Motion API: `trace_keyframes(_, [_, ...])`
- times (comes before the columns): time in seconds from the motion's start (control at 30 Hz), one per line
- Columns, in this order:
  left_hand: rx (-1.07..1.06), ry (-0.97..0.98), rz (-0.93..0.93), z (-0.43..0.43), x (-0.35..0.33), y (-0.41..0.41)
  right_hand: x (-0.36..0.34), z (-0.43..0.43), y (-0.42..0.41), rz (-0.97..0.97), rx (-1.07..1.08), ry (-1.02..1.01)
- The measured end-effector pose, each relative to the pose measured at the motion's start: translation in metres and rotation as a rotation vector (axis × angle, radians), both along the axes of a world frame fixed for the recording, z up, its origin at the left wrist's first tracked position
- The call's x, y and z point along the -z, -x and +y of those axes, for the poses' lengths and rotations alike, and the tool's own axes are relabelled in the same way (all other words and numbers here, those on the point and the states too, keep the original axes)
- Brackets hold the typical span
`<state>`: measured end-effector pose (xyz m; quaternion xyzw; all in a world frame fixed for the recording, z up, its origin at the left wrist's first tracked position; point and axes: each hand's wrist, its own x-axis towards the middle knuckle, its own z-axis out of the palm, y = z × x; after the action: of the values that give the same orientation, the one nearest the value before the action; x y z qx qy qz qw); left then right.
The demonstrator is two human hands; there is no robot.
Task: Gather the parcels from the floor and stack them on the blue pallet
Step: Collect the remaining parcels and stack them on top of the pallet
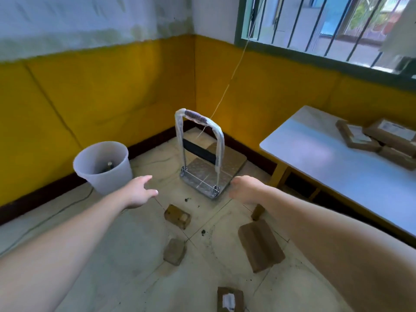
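Note:
Several brown cardboard parcels lie on the tiled floor: a small one, another small one, a larger flat one, and one with a white label at the bottom edge. My left hand reaches forward, fingers straight, holding nothing, above the floor. My right hand hangs with loosely curled fingers, empty, beside the trolley. No blue pallet is in view.
A metal platform trolley with a wrapped handle stands in the corner. A white bucket sits to its left. On the right is a pale table carrying more parcels, with its wooden leg near the floor parcels.

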<state>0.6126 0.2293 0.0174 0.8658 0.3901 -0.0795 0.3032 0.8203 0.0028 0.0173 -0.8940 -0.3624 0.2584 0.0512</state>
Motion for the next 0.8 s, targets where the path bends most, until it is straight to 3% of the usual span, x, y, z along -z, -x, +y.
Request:
trace_keyframes(0.2, [0.023, 0.046, -0.036, 0.094, 0.013, -0.021, 0.004, 0.096, -0.018, -0.072, 0.015, 0.031])
trace_keyframes(0.5, [0.198, 0.122, 0.026, 0.264, 0.041, -0.041, 0.052, 0.24, 0.006, 0.006, 0.079, 0.115])
trace_keyframes(0.8, [0.277, 0.175, 0.11, 0.325, 0.078, -0.099, 0.075, 0.298, -0.019, 0.071, 0.168, 0.142])
